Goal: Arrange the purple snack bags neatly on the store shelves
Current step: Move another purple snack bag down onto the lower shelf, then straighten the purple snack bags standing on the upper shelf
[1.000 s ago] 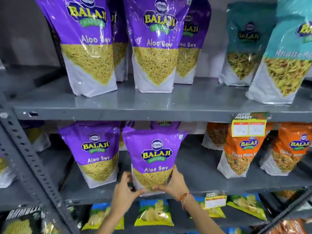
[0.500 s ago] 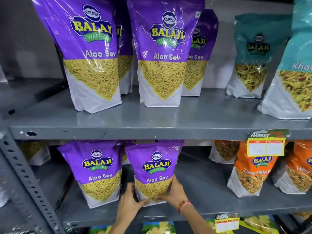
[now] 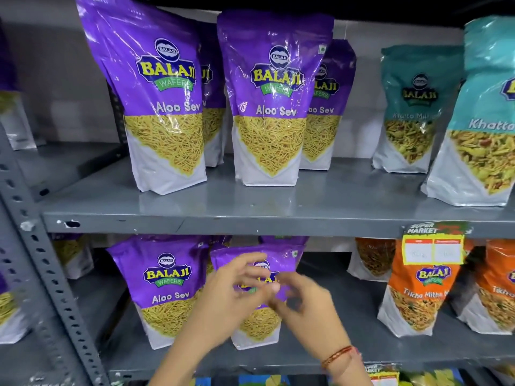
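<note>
Two tall purple Aloo Sev bags point(image 3: 158, 107) point(image 3: 273, 107) stand upright at the front of the upper shelf point(image 3: 223, 221), with more purple bags behind them. On the lower shelf point(image 3: 348, 355) a purple bag point(image 3: 164, 285) stands at the left. Beside it a second purple bag point(image 3: 284, 254) stands upright, partly hidden by my hands. My left hand point(image 3: 231, 299) and my right hand point(image 3: 309, 310) hover in front of its middle, blurred, fingers apart and holding nothing. A red thread band sits on my right wrist.
Teal bags point(image 3: 418, 107) stand at the upper right and orange bags point(image 3: 418, 296) at the lower right. A yellow price tag point(image 3: 433, 243) hangs from the upper shelf edge. A perforated grey upright point(image 3: 47, 268) runs down the left. More packets lie on the shelf below.
Both hands have left the base of the middle lower bag and risen to its middle, fingers now apart. The bag stays upright. The view has tilted upward.
</note>
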The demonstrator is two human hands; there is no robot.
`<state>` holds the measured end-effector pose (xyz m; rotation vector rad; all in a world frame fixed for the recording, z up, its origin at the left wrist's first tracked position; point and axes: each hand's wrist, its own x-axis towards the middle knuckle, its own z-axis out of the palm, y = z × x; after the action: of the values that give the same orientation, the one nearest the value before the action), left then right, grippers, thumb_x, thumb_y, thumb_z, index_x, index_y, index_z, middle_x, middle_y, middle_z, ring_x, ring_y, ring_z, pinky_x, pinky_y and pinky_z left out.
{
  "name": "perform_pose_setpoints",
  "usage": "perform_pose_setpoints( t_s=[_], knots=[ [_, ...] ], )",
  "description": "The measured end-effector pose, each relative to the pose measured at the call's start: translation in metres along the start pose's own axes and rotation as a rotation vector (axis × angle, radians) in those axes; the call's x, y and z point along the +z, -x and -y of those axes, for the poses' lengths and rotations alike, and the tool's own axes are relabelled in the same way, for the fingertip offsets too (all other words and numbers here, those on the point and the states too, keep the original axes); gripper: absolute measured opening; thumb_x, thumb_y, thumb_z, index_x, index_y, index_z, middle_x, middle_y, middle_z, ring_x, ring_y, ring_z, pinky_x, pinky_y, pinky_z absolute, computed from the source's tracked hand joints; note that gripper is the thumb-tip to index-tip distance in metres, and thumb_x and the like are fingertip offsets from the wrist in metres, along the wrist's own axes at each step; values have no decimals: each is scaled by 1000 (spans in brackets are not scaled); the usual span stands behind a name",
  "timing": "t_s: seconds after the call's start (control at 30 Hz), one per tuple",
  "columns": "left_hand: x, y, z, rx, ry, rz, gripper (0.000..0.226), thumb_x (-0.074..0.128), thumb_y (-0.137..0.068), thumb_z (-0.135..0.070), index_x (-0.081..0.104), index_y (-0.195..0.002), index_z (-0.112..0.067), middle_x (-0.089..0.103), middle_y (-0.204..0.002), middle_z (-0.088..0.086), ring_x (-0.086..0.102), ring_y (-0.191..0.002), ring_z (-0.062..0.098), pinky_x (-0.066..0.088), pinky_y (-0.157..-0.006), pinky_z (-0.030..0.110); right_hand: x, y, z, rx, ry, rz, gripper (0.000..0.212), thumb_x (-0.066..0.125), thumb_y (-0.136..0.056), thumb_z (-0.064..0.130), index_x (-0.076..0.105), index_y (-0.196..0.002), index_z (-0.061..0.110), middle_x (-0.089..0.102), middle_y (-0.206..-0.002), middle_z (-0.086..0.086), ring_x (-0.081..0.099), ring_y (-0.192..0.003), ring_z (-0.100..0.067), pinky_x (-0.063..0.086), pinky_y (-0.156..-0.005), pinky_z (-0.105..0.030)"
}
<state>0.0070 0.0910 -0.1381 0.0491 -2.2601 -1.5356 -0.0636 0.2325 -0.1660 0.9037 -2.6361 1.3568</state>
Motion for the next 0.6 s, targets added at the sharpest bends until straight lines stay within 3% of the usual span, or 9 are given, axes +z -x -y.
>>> perform_pose_setpoints(
  t_s=[0.2, 0.27, 0.37, 0.47, 0.6],
  knots=[
    [-20, -44, -78, 334, 41, -185, 24, 75, -74, -19, 64, -88, -35, 74, -82, -9, 67, -77, 1, 52, -69, 14, -79, -21, 80, -320, -161, -317, 21, 75, -76, 21, 68, -95, 17, 69, -87, 4, 64, -75, -7, 52, -65, -17],
    [-26, -66, -89, 400, -2, -260, 22, 72, -77, -14, 63, -87, -32, 71, -85, -9, 65, -77, 0, 53, -72, 18, -94, -39, 95, -364, -167, -396, 18, 74, -77, 21, 68, -93, 16, 70, -87, 2, 65, -76, -10, 51, -63, -18],
    [-35, -98, -97, 451, -27, -414, 19, 70, -79, -12, 63, -95, -18, 68, -89, -3, 62, -75, -2, 49, -69, 13, -108, -75, 104, -397, -203, -479, 23, 74, -76, 20, 66, -95, 10, 68, -89, -2, 66, -80, -21, 53, -70, -26],
    [-44, -125, -96, 452, -128, -534, 35, 72, -78, -19, 58, -109, -12, 64, -105, 0, 62, -91, 13, 48, -78, 21, -113, -114, 99, -393, -182, -511, 39, 77, -73, 23, 61, -106, 8, 62, -97, 0, 61, -89, -23, 52, -85, -38],
    [-52, -157, -84, 291, -154, -497, 65, 74, -75, -30, 44, -129, -8, 53, -132, 12, 54, -115, 23, 44, -98, 35, -109, -158, 82, -275, -191, -350, 80, 82, -66, 31, 41, -131, 9, 51, -131, -8, 49, -121, -24, 40, -104, -43]
  ],
)
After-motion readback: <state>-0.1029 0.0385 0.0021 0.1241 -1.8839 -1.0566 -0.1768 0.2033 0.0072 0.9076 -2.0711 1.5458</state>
